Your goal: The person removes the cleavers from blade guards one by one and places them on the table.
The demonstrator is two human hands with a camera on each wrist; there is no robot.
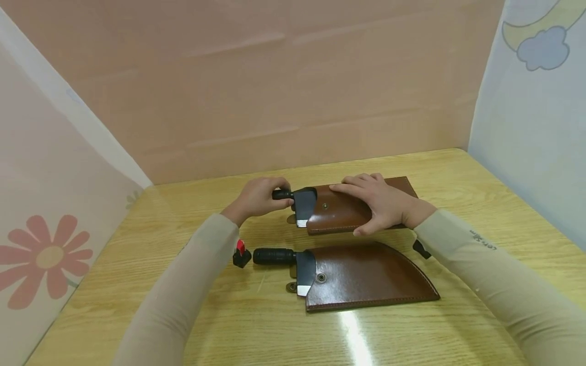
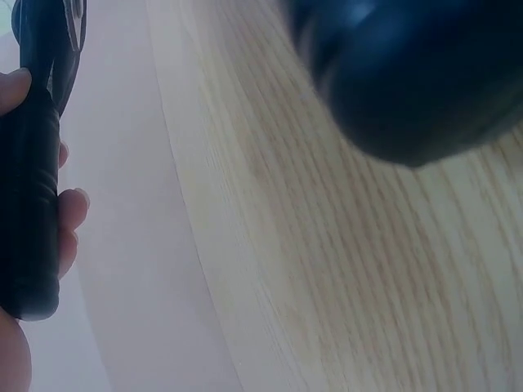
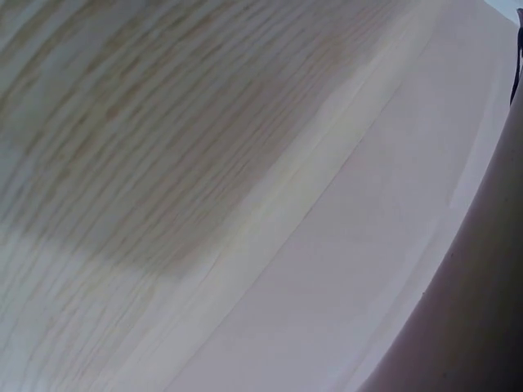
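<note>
At the back of the table, the left hand grips the far knife's black handle; the right hand lies flat on its brown sheath. Draw straight, sheath pinned, fingers off the edge.

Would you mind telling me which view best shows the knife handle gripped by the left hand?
The head view: the black handle shows whole in the left hand, beside its brown sheath. The left wrist view shows it only at the frame's edge; the right wrist view shows none.
</note>
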